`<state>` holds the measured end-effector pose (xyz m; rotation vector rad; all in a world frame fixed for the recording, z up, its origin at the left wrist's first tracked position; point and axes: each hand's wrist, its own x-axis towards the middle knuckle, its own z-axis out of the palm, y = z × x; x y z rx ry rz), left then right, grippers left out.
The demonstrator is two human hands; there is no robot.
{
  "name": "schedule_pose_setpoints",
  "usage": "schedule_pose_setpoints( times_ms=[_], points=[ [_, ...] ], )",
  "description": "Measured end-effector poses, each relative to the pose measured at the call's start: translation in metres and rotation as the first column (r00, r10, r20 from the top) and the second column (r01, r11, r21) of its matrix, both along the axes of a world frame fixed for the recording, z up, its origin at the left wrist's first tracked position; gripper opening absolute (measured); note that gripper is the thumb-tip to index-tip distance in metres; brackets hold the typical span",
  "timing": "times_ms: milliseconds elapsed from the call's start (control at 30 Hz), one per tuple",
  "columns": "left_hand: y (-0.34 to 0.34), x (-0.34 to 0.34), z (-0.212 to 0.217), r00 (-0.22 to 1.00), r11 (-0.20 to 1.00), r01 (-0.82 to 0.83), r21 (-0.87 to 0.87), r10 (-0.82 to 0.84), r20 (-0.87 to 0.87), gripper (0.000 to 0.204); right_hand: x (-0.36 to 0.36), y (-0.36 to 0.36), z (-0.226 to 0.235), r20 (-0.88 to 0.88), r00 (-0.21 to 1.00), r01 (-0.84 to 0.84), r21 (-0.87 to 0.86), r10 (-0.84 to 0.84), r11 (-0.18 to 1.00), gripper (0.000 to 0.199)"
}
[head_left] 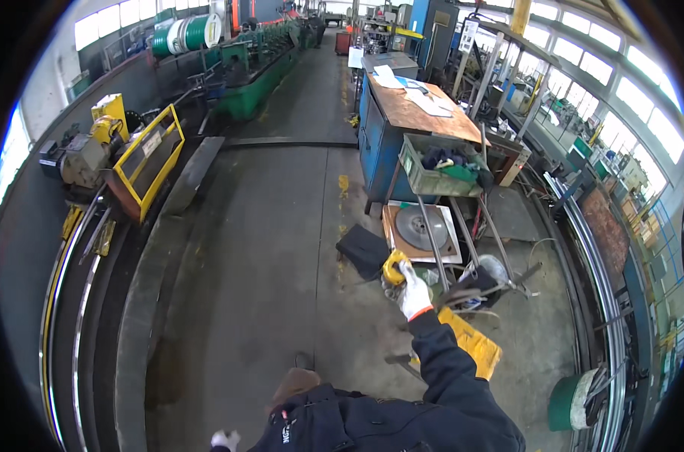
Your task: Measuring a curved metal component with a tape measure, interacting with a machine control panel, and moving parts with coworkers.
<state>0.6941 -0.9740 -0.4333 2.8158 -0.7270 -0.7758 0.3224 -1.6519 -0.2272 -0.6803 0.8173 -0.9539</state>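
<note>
My right hand [415, 292], in a white glove with an orange cuff, reaches forward and is closed around a yellow, rounded tape measure [393, 268]. Below and beyond that hand lies a dark cloth or mat [364, 252] on the floor. Just past it, a round grey metal disc [421, 227] rests on a brown and white board [454, 239]. My left hand [225, 440], also white-gloved, hangs low at the bottom edge beside my body. It is small and partly cut off, so its fingers cannot be made out.
A blue workbench [373, 143] with papers [428, 102] stands ahead on the right. A grey-green bin [425, 179] of cloths sits on a metal frame. Near my right arm is a yellow seat-like panel [474, 348]. A green drum [564, 403] stands lower right; yellow-framed machinery [157, 162] is left.
</note>
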Motion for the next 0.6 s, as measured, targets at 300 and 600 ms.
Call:
schedule_pose_setpoints(
  times_ms=[300, 600],
  points=[
    [-0.527, 0.247, 0.241, 0.908, 0.827, 0.418, -0.377, -0.398, 0.133, 0.043, 0.133, -0.27, 0.071, 0.025, 0.97, 0.244, -0.12, -0.243, 0.962, 0.034],
    [-0.738, 0.451, 0.163, 0.918, 0.915, 0.392, -0.091, -0.396, -0.026, 0.057, 0.174, -0.632, 0.02, -0.131, 0.819, 0.548, -0.112, -0.559, 0.829, 0.034]
  ],
)
